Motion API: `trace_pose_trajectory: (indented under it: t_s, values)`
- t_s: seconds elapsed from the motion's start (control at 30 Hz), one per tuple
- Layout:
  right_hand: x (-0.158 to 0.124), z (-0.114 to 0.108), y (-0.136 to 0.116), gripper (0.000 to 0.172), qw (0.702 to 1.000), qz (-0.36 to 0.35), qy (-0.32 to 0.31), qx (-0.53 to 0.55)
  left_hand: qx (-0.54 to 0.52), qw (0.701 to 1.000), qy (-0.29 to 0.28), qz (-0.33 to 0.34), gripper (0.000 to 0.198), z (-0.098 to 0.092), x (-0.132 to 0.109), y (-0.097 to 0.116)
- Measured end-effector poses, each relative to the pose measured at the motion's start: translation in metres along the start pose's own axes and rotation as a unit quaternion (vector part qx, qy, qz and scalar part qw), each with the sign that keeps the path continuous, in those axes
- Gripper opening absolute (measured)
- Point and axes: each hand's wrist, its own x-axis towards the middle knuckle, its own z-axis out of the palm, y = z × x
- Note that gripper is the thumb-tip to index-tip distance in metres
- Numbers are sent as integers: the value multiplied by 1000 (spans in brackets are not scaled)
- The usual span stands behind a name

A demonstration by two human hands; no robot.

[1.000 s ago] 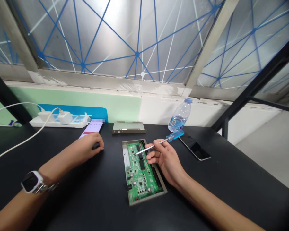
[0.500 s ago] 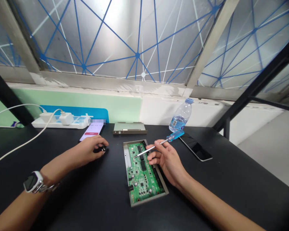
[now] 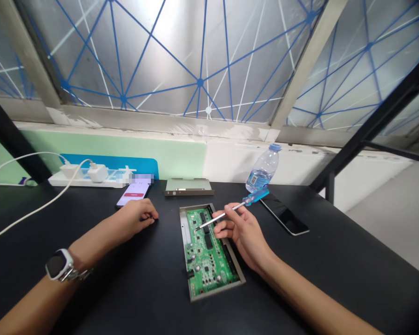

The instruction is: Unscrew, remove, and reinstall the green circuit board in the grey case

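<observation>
"When the present position is set against that of half a second earlier, what has changed?"

"Chiefly the left hand (image 3: 136,217). Its fingers, then parted around something small and dark, are now curled together low over the desk (image 3: 143,284), short of its back edge. Whether they enclose anything cannot be told."

"And the right hand (image 3: 242,235)?"

"It keeps its pose, thumb and fingers clamped on the shaft of a blue-handled screwdriver (image 3: 254,197). The shaft slants down leftward over the circuit board (image 3: 212,256); whether the tip touches is unclear from this angle."

"What does the change imply for the work?"

"Probably that the left hand is attending to some small part while the tool waits; no screw is plainly being turned."

"How does the board appear, and where does it lie?"

"Green and oblong, it sits exposed in a shallow metal chassis (image 3: 185,222) near the middle of the desk, one short end facing the back edge. Black rectangular components line its far half; rounded capacitors and smaller chips crowd the near half. A pale metal strip borders its left side."

"What lies toward the back edge?"

"A folded metal panel (image 3: 188,187) behind the chassis, a lit smartphone (image 3: 136,190) to the left, and a water bottle (image 3: 261,171) to the right."
</observation>
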Motion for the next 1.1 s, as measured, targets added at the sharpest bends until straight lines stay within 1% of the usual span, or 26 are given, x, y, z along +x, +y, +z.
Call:
trace_pose_trajectory:
  t_s: [0.17,0.27,0.33,0.4,0.43,0.5,0.57,0.6,0.63,0.7,0.77,0.8,0.87,0.97,1.1]
  values:
    - [3,-1,1,30,1000,-17,10,-21,-23,1000,9,-3,16,3,2,-8]
    - [8,-7,-3,28,997,-42,23,-55,-31,999,5,-8,15,3,3,-8]
    - [14,-15,-8,24,993,-55,34,-103,-31,999,6,-12,16,2,2,-4]
    - [21,-25,-13,22,981,-47,26,-189,-17,1000,22,-5,19,1,1,4]
    - [24,-30,-16,22,968,-39,12,-246,-6,999,38,6,22,1,1,10]
    - [28,-39,-19,25,935,-36,-11,-354,6,996,76,49,26,3,-1,23]
    - [28,-43,-20,25,889,-42,-22,-455,6,990,106,96,28,8,-2,39]
    - [26,-43,-20,23,864,-45,-24,-501,3,987,107,118,29,12,-4,47]
    - [24,-41,-20,20,837,-45,-23,-545,-2,986,103,134,31,15,-6,55]
    - [18,-37,-20,11,783,-40,-12,-620,-10,987,73,145,41,23,-10,68]
    - [13,-31,-20,5,734,-36,8,-678,-6,990,35,140,61,29,-15,78]
    - [12,-29,-21,6,713,-33,17,-700,0,991,15,132,71,31,-17,81]
    - [10,-27,-23,10,685,-31,31,-728,11,993,-19,114,86,33,-20,86]
    - [11,-28,-26,14,660,-29,47,-749,15,993,-49,105,100,33,-22,88]
    - [13,-31,-23,18,630,-27,52,-775,6,990,-76,119,118,32,-23,88]
